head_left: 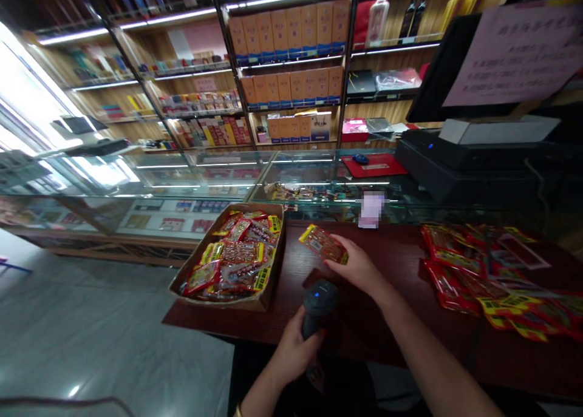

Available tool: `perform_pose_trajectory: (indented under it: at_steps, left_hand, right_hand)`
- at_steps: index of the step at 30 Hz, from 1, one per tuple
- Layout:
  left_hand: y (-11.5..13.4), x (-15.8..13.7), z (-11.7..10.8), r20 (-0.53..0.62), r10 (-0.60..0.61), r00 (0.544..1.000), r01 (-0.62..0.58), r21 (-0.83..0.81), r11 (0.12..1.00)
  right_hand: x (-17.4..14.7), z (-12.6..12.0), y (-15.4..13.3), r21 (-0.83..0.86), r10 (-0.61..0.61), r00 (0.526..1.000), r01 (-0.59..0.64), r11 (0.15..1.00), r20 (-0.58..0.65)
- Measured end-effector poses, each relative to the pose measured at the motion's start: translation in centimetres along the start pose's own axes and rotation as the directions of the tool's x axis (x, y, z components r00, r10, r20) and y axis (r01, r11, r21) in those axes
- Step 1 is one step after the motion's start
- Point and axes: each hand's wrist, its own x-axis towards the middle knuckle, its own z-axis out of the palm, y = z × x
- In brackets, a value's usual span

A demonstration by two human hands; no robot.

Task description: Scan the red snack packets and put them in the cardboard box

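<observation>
My left hand (294, 350) is wrapped round the handle of a dark barcode scanner (321, 298), whose head points forward and shows a small blue light. Just beyond it, my right hand (357, 265) grips a flat snack packet (322, 244) by its right end. The packet is red and yellow with a clear window, held tilted above the dark wooden counter (294, 283). To the left stands an open cardboard box (255, 301) filled with similar packets (237, 253). On the right lies a loose pile of red and yellow packets (487, 277).
A glass display case (218, 177) runs along behind the counter. A pale, blurred slip (371, 210) stands at the counter's back edge. At the upper right are a monitor (444, 71) and a black machine (460, 162). A red mat (376, 165) holds a computer mouse (360, 159).
</observation>
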Motion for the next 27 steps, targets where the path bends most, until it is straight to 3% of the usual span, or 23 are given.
perform_pose_trajectory:
  at_steps: [4,7,10,13,16,17,19,20,22,25,27]
  left_hand:
    - [-0.2,0.0,-0.1,0.0,0.015,1.0,-0.015,-0.016,1.0]
    - [-0.4,0.0,-0.3,-0.007,0.03,1.0,-0.03,-0.021,0.999]
    - [-0.7,0.2,-0.4,-0.031,0.042,0.999,-0.043,-0.032,0.999]
    - [-0.8,0.3,-0.4,-0.056,0.046,0.997,-0.048,-0.034,0.998]
    - [-0.9,0.3,-0.4,-0.026,0.019,0.999,-0.02,-0.021,1.0]
    - [-0.8,0.3,-0.5,-0.011,0.01,1.0,-0.01,-0.02,1.0]
    - [-0.8,0.3,-0.5,0.006,0.0,1.0,0.0,-0.018,1.0]
    - [-0.8,0.3,-0.6,0.006,-0.002,1.0,0.002,-0.016,1.0]
    - [-0.7,0.4,-0.6,-0.005,-0.01,1.0,0.01,-0.011,1.0]
    - [-0.5,0.3,-0.4,-0.025,-0.019,1.0,0.019,-0.003,1.0]
    - [-0.4,0.3,-0.3,-0.038,-0.015,0.999,0.015,0.004,1.0]
  right_hand:
    - [7.2,4.6,-7.2,-0.043,-0.138,0.968,0.15,0.988,0.209]
    - [12.2,8.0,-12.2,-0.063,-0.203,0.932,0.231,0.971,0.302]
    - [14.3,8.9,-13.9,-0.169,-0.176,0.933,0.238,0.956,0.314]
    - [12.3,6.2,-10.7,-0.284,-0.082,0.973,0.142,0.948,0.215]
    - [6.6,1.2,-3.8,-0.41,0.114,0.993,-0.09,0.908,0.035]
    - [4.3,-0.6,-1.2,-0.466,0.207,0.975,-0.22,0.857,-0.079]
    - [-0.2,-4.0,3.5,-0.599,0.381,0.855,-0.519,0.61,-0.353]
    - [-2.3,-5.5,5.5,-0.624,0.39,0.808,-0.589,0.514,-0.442]
    - [-5.8,-8.0,8.4,-0.671,0.267,0.798,-0.601,0.436,-0.541]
    - [-8.7,-11.0,10.8,-0.689,0.068,0.79,-0.571,0.446,-0.61]
    - [-9.3,-12.6,11.7,-0.644,0.087,0.748,-0.618,0.451,-0.658]
